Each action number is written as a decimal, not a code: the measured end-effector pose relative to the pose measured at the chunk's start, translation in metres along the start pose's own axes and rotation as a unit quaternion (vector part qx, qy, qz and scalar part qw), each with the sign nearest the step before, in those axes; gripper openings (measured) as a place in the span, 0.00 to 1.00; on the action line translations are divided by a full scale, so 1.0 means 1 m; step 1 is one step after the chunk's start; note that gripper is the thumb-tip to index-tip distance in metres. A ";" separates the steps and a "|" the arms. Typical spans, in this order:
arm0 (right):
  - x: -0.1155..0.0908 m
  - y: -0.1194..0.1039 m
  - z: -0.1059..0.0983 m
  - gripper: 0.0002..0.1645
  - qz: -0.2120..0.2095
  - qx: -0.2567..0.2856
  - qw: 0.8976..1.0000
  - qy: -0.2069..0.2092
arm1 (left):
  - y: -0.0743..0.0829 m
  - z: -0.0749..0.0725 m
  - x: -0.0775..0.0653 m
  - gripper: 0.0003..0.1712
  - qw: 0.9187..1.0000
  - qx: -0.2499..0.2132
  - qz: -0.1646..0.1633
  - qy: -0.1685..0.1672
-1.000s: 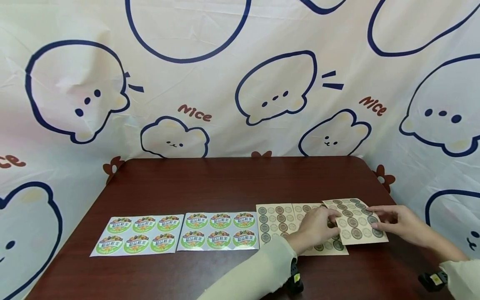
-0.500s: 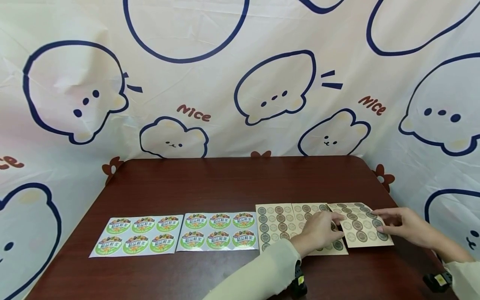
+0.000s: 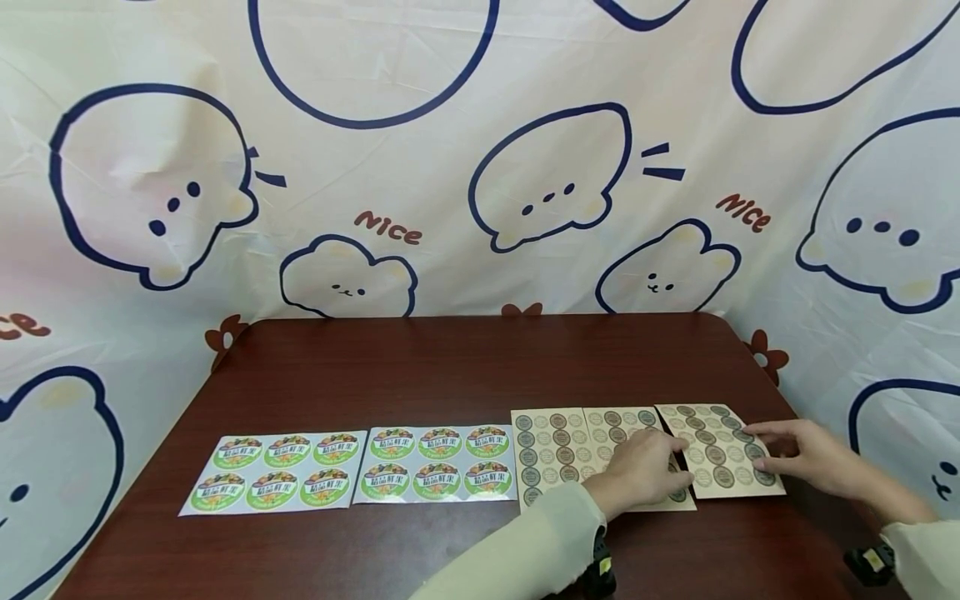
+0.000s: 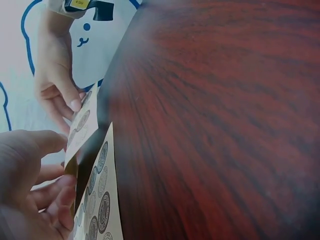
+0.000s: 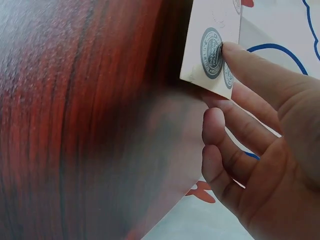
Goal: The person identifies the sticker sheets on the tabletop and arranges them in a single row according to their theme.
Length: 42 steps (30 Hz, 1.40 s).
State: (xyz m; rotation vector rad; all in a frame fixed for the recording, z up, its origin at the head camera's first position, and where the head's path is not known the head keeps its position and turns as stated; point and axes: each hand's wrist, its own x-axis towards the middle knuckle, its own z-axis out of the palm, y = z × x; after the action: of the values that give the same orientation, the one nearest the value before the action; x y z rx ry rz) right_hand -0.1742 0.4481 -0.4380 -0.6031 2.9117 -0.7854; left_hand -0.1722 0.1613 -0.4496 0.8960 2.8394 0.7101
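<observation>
A cream sticker sheet (image 3: 718, 458) with rows of round grey and brown stickers spans my two hands at the right of the table. My right hand (image 3: 813, 454) pinches its right edge; in the right wrist view the thumb (image 5: 260, 72) lies on the printed face, other fingers behind. My left hand (image 3: 637, 471) has its left edge between thumb and fingers, seen in the left wrist view. That edge stands raised over a neighbouring cream sheet (image 4: 102, 200). Another cream sheet (image 3: 551, 458) lies left of it, and my left hand partly hides the middle sheet.
Two white sheets of green oval stickers, the left one (image 3: 270, 471) and the right one (image 3: 438, 462), lie in line to the left on the dark wooden table (image 3: 465, 367). A cartoon-printed cloth (image 3: 442, 183) hangs behind and beside the table.
Both hands have shifted slightly right and toward me with the held sticker sheet. Its overlap with the middle sheet has shrunk, and a dark gap now shows between them.
</observation>
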 end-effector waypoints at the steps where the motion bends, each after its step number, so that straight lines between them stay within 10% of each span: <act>1: 0.001 0.000 0.001 0.29 0.003 -0.007 1.000 -0.003 | 0.000 0.000 0.000 0.26 1.000 0.009 0.006 -0.001; 9: 0.003 0.000 0.003 0.34 0.049 -0.051 0.997 -0.034 | -0.002 0.003 0.000 0.24 0.992 0.096 0.076 -0.004; 21: 0.001 -0.004 0.006 0.35 0.067 -0.096 0.992 -0.047 | 0.000 0.008 -0.002 0.24 0.984 0.161 0.077 -0.017; 42: -0.001 -0.001 0.014 0.35 0.068 -0.103 0.992 -0.032 | -0.004 0.013 -0.003 0.23 0.990 0.126 0.067 -0.024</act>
State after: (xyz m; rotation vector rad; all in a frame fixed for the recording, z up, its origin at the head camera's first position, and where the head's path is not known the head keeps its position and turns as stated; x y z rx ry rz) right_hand -0.1705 0.4412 -0.4492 -0.4296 2.9578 -0.4442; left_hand -0.1688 0.1622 -0.4634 1.1301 2.8898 0.3383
